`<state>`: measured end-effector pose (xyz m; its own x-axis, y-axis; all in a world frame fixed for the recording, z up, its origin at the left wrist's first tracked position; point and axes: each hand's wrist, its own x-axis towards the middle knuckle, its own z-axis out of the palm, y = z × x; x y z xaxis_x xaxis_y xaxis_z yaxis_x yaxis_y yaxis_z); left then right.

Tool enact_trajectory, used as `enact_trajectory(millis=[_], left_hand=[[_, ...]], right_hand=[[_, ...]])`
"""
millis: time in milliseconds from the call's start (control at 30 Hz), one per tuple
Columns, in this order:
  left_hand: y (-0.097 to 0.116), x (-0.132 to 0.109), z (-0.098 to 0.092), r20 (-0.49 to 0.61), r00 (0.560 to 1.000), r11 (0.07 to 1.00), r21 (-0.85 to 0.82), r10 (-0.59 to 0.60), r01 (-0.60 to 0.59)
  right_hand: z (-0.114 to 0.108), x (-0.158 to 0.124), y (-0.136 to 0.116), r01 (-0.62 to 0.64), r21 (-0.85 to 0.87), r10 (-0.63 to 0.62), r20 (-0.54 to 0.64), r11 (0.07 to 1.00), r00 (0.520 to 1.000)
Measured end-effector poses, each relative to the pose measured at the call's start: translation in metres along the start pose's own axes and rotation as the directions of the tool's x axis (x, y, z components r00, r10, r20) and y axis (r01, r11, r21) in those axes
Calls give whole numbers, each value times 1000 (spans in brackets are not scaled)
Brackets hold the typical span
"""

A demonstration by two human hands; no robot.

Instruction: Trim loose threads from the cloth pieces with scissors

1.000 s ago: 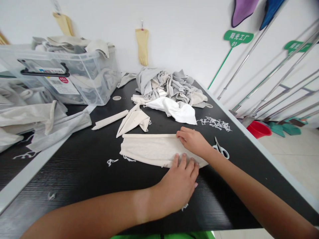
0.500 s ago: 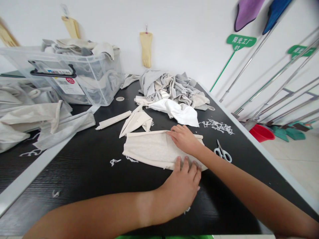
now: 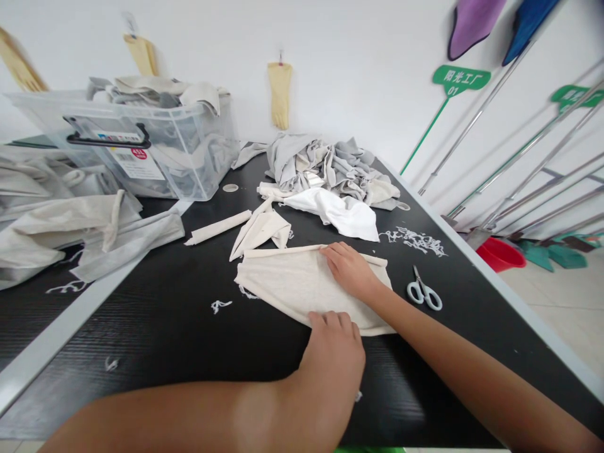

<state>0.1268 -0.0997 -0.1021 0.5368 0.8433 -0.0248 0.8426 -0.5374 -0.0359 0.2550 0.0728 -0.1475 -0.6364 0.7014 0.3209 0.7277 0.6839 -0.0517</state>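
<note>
A cream cloth piece (image 3: 283,281) lies spread on the black table, its far edge rolled into a narrow band. My right hand (image 3: 348,269) is closed on that far edge, fingertips pinching the roll near its middle. At the near edge, my left hand (image 3: 334,352) has its fingers curled over the fabric and gripping it; the thumb is mostly hidden. White-handled scissors (image 3: 425,290) lie just right of the cloth. Beyond it rest a folded cream scrap (image 3: 264,231), a narrow rolled cloth strip (image 3: 219,228) and a white cloth (image 3: 337,211).
A heap of grey cloths (image 3: 325,160) sits against the wall. At left stand a clear plastic box (image 3: 198,170) full of cloths and a loose cloth pile (image 3: 61,220). Thread scraps (image 3: 415,240) lie on the right; a red basin (image 3: 503,253) is on the floor.
My left hand has drawn nearer to me and its fingers have curled, pulling the cloth's near edge out. My right hand still holds the far edge. The view has shifted slightly.
</note>
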Motion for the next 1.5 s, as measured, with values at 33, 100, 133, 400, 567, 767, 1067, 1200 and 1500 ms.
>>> enact_trajectory(millis=[33,100,133,400,567,767,1067,1200,1500], left_hand=[[-3,1,-2,12,999,1000,-3,-31,31],[-8,0,-6,31,999,999,-33,-40,41],[-9,-1,-8,52,998,998,-64,-20,24],[-8,-5,-12,119,993,990,-138,0,17],[0,-2,-3,155,987,983,-172,-41,68],[2,-5,-5,123,992,976,-218,18,9],[-2,-10,-6,47,994,988,-126,100,-93],[-1,-11,-5,31,992,985,-129,120,-115],[1,-11,3,0,993,987,-112,114,-114]], right_hand=[[1,-1,0,-4,7,4,-10,1000,1000],[3,-1,0,-11,11,12,-23,1000,1000],[3,-2,0,-14,7,15,-25,1000,1000],[4,1,6,-8,-73,8,0,997,1000],[1,10,0,-26,-193,23,-16,981,1000],[0,27,-13,-45,-219,56,46,975,997],[10,43,-33,181,163,-191,48,970,980],[11,47,-35,152,151,-158,33,977,987],[12,63,-51,111,-89,-106,57,990,993]])
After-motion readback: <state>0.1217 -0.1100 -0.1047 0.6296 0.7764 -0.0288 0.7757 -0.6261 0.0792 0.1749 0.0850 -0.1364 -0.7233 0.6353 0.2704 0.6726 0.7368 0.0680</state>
